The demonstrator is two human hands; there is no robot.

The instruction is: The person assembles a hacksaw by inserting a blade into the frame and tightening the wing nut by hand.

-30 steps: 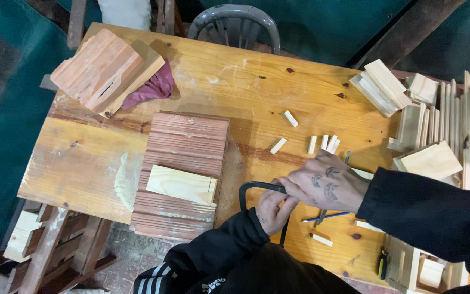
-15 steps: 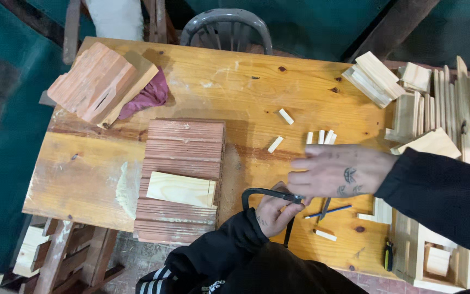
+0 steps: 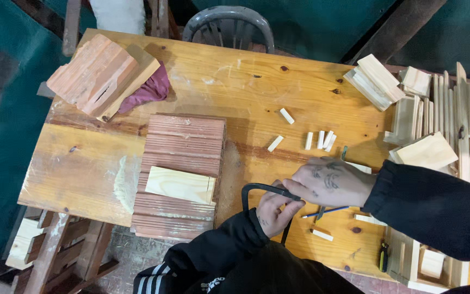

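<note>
At the near edge of the bench [image 3: 82, 163], toward its right end, the left hand [image 3: 273, 209] is closed around the black frame of a small coping saw [image 3: 262, 190], which curves up and left from the fist and lies over the bench top. The right hand [image 3: 330, 179] lies just above and to the right of it, fingers bent together and pressed down near the saw's frame; what, if anything, it pins beneath the palm is hidden. Under that hand a blue pencil [image 3: 327, 211] lies on the bench, and a short cut wood piece [image 3: 322, 234] rests close to the near edge.

Left of the hands, a stack of reddish grooved boards [image 3: 183, 141] reaches to the near edge, with a pale pine block [image 3: 180, 185] lying flat on top.

Farther in, near the middle of the bench, several small pale wood sticks [image 3: 319, 140] are scattered. At the far left corner lie reddish wood blocks [image 3: 96, 73] over a dark red cloth [image 3: 150, 90]. Along the right end stand piles of pale cut boards [image 3: 425, 109]. Beyond the far edge stands a grey chair [image 3: 229, 24].
</note>
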